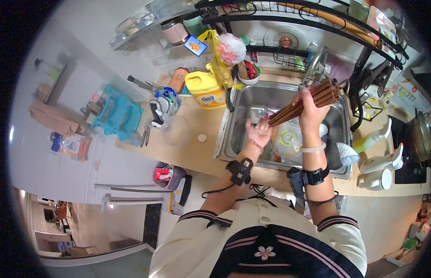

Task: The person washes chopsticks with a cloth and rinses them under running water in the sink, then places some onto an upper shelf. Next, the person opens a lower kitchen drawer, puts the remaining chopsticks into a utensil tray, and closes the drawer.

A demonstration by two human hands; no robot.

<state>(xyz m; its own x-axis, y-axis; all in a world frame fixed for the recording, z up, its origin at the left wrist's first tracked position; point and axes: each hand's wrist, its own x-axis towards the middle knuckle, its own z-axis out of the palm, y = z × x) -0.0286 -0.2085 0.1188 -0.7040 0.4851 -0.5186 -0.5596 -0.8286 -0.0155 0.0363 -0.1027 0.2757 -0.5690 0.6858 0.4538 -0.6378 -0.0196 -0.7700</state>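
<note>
My right hand (313, 111) is wrapped around a bundle of brown wooden chopsticks (326, 92), held at a slant over the metal sink (241, 104). The chopsticks' narrow ends point down and left, towards my left hand (258, 134). That hand is open, palm turned up and fingers spread, with its fingertips right by those ends. Below both hands, a clear container with a yellow-green ring (288, 139) sits in the basin, partly covered by my right arm. The faucet (316, 67) rises behind the bundle.
A yellow detergent jug (205, 90) and a white bowl (249, 79) stand left of the sink. Spray bottles (382, 160) and a white mug (377, 180) are at the right, near the stove (403, 143). A black rack (289, 22) spans above the sink.
</note>
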